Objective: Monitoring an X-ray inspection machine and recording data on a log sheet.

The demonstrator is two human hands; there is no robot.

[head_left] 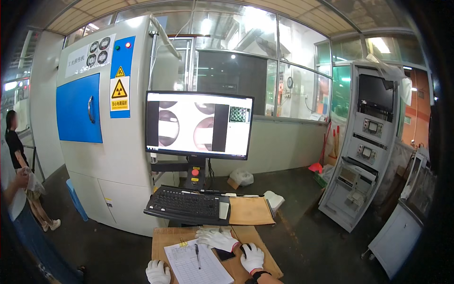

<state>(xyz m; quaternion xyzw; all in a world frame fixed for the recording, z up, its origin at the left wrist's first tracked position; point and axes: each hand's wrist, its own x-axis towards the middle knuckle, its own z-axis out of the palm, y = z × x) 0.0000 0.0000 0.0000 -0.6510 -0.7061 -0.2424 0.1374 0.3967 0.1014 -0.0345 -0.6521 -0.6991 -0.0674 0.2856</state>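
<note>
White-gloved left hand (pixel 158 272) sat left of white paper sheets (pixel 189 266), fingers bunched together; white-gloved right hand (pixel 252 259), rightward, curled fingers over probable black mouse (pixel 243 248).

The gloves (pixel 252 259) are white, the paper (pixel 182 267) white and gridded, the keyboard (pixel 184 202) black, the tabletop (pixel 162 239) tan.

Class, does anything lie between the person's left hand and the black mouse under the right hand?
Yes: the clipped papers, the pen on them and a dark flat object lie between left hand and mouse, and the right hand itself covers most of the mouse.
</note>
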